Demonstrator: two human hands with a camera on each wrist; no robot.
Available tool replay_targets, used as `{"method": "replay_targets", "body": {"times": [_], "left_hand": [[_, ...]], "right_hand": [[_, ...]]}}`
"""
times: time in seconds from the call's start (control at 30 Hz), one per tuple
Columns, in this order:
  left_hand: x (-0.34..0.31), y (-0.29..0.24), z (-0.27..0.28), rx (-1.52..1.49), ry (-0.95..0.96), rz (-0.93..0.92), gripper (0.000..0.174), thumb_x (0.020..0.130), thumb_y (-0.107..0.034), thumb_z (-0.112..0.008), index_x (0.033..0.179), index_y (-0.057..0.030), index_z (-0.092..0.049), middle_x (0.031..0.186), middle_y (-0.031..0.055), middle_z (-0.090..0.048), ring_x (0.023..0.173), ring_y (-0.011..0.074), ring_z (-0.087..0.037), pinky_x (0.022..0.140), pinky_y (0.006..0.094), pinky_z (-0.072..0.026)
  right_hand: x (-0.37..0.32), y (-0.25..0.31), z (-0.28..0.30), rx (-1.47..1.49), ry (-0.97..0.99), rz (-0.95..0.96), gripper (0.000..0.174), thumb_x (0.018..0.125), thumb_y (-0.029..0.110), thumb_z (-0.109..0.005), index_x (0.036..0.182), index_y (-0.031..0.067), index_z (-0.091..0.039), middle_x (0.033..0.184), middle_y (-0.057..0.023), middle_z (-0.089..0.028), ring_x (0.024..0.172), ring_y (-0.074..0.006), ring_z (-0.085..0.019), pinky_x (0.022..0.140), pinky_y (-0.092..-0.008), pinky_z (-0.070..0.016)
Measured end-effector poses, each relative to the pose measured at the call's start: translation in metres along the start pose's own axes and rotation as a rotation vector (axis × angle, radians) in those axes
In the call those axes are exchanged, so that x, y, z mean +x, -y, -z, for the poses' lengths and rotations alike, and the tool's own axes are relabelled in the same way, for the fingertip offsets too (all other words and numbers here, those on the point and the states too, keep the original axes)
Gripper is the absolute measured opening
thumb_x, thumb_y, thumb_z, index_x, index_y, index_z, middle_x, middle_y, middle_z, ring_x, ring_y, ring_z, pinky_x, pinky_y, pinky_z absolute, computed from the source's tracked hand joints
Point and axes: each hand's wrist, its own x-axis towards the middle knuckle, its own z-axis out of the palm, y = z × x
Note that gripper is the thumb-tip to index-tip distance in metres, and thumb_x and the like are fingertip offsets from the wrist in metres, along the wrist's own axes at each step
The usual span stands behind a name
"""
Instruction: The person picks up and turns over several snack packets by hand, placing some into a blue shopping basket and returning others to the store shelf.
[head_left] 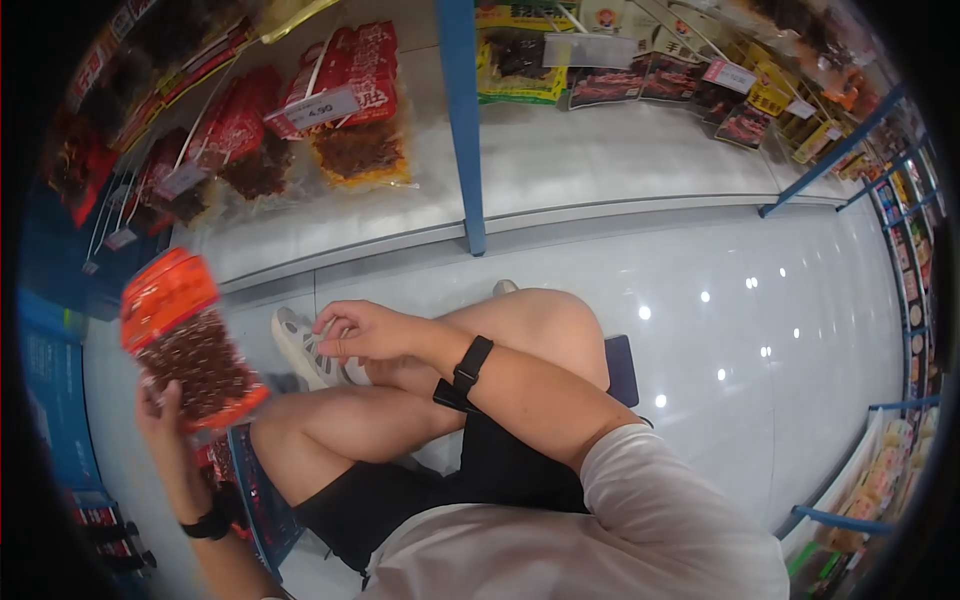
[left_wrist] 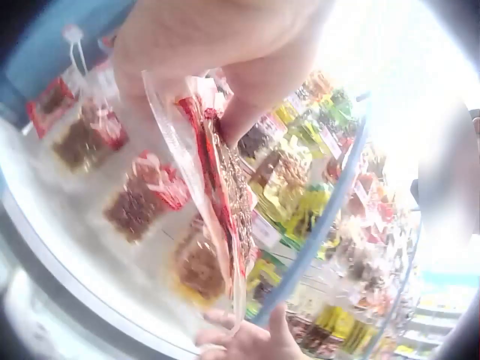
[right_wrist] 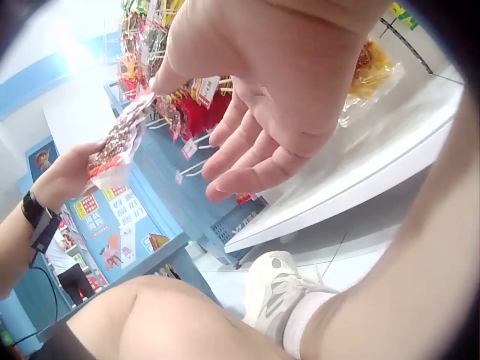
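In the head view my left hand pinches the lower edge of a snack packet, red at both ends with a clear middle that shows small dark brown pieces. The left wrist view has this packet edge-on, between thumb and fingers. My right hand is held over the lower legs with nothing in it. Its fingers are loosely bent in the right wrist view, where the hand hangs in front of the racks. Red and clear packets hang from hooks nearest the left hand's packet.
A white shelf base runs along the front, with a blue upright post on it. More hanging packets fill the right rack. Beside the left thigh stands a dark blue container with red packets. Another person stands far back.
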Motion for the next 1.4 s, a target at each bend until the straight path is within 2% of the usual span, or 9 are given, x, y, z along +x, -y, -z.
{"method": "replay_targets", "body": {"times": [0.07,0.13,0.2,0.27,0.47,0.53,0.73,1.27,1.4], "left_hand": [[0.002,0.016,-0.063,-0.222,0.090,0.019,0.051,0.088,-0.004,-0.068,0.135,0.0001,-0.047,0.125,0.0108,-0.059,0.113,0.0184,-0.057,0.099,0.0324,-0.0441],[-0.001,0.018,-0.122,-0.135,0.169,-0.027,0.051,0.087,-0.004,-0.069,0.134,-0.0009,-0.047,0.124,0.0098,-0.059,0.113,0.0186,-0.057,0.099,0.0330,-0.0444],[-0.006,0.023,-0.170,-0.270,0.231,-0.024,0.051,0.087,-0.003,-0.068,0.133,-0.0015,-0.047,0.124,0.0090,-0.059,0.112,0.0188,-0.057,0.098,0.0334,-0.0449],[-0.004,0.029,-0.195,-0.346,0.257,-0.037,0.050,0.087,-0.003,-0.068,0.132,-0.0016,-0.047,0.124,0.0089,-0.059,0.112,0.0185,-0.057,0.098,0.0334,-0.0455],[0.014,0.059,-0.204,-0.509,0.208,0.029,0.043,0.091,-0.005,-0.066,0.129,-0.0015,-0.048,0.124,0.0090,-0.060,0.112,0.0178,-0.058,0.097,0.0328,-0.0466],[0.015,0.073,-0.201,-0.609,0.129,0.038,0.035,0.098,-0.008,-0.056,0.131,-0.0006,-0.048,0.123,0.0086,-0.060,0.110,0.0160,-0.059,0.094,0.0309,-0.0480],[0.013,0.084,-0.176,-0.648,0.025,0.158,0.031,0.097,-0.006,-0.055,0.127,0.0021,-0.052,0.119,0.0086,-0.063,0.105,0.0142,-0.061,0.091,0.0294,-0.0498],[0.007,0.077,-0.170,-0.703,0.179,0.222,0.030,0.095,-0.007,-0.062,0.123,0.0030,-0.057,0.116,0.0084,-0.065,0.104,0.0141,-0.062,0.092,0.0293,-0.0493],[0.006,0.078,-0.172,-0.664,0.213,0.150,0.032,0.094,-0.007,-0.062,0.124,0.0031,-0.056,0.117,0.0084,-0.064,0.105,0.0138,-0.061,0.092,0.0295,-0.0494]], "right_hand": [[-0.003,0.005,0.004,0.110,0.020,0.062,0.047,0.088,0.031,-0.073,0.122,0.0057,-0.053,0.096,-0.0064,-0.064,0.080,-0.0157,-0.064,0.062,-0.0282,-0.0518],[-0.006,0.013,0.005,0.293,0.004,0.175,0.056,0.090,0.024,-0.071,0.135,0.0051,-0.042,0.113,-0.0072,-0.062,0.092,-0.0155,-0.064,0.072,-0.0298,-0.0545],[-0.013,0.028,0.007,0.382,-0.082,0.350,0.047,0.090,0.013,-0.069,0.131,0.0016,-0.050,0.122,-0.0104,-0.063,0.106,-0.0159,-0.062,0.092,-0.0313,-0.0515],[-0.017,0.034,0.019,0.268,-0.349,0.269,0.029,0.090,0.009,-0.068,0.116,-0.0020,-0.061,0.107,-0.0076,-0.069,0.096,-0.0142,-0.065,0.087,-0.0299,-0.0528],[-0.018,0.039,0.028,0.092,-0.495,0.264,0.027,0.088,0.007,-0.070,0.112,-0.0020,-0.064,0.103,-0.0065,-0.069,0.093,-0.0112,-0.063,0.084,-0.0282,-0.0526],[-0.015,0.039,0.027,-0.105,-0.592,0.267,0.026,0.088,0.006,-0.070,0.112,-0.0028,-0.064,0.102,-0.0066,-0.069,0.092,-0.0103,-0.063,0.083,-0.0283,-0.0526],[-0.017,0.052,0.017,0.151,-0.605,0.155,0.024,0.092,0.005,-0.064,0.115,-0.0022,-0.062,0.108,-0.0088,-0.068,0.096,-0.0125,-0.064,0.088,-0.0281,-0.0508],[-0.019,0.046,0.011,0.030,-0.658,0.118,0.023,0.091,0.005,-0.066,0.113,-0.0017,-0.063,0.106,-0.0089,-0.069,0.095,-0.0124,-0.064,0.087,-0.0271,-0.0509],[-0.019,0.047,0.009,0.026,-0.673,0.105,0.023,0.091,0.005,-0.066,0.113,-0.0015,-0.064,0.105,-0.0083,-0.069,0.094,-0.0116,-0.063,0.087,-0.0273,-0.0510]]}}
